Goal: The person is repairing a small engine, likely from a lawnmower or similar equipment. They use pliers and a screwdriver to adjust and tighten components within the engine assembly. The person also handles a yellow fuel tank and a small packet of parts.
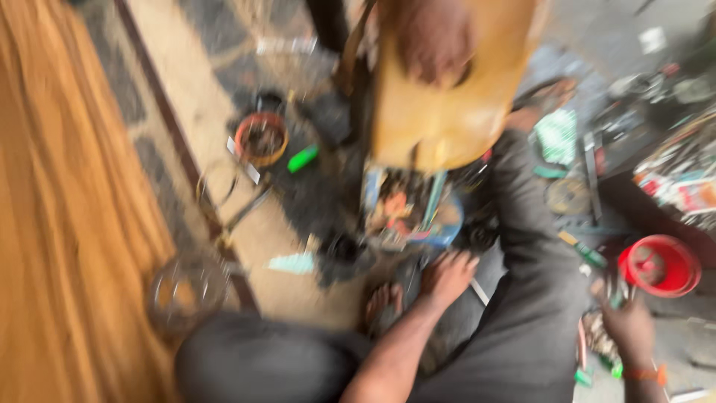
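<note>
The whole view is blurred by motion. My left hand (447, 276) reaches down between my knees in dark grey trousers, fingers apart, resting by my bare foot (384, 302) with nothing in it. My right hand (630, 325), with an orange band at the wrist, hovers low on the right just below a red bowl (660, 265). Its fingers look curled near something small and green, but the blur hides any grip. A tan box-like thing (447, 104) stands ahead at top centre, with what looks like another person's hand (432, 37) on its top.
A blue tray of mixed tools (414, 205) lies in front of my left hand. Farther left are an orange-rimmed bowl (261, 138), a small green object (302, 158) and a clear round dish (186, 287). Orange wood (60, 224) fills the left side. Cluttered parts (671, 172) crowd the right.
</note>
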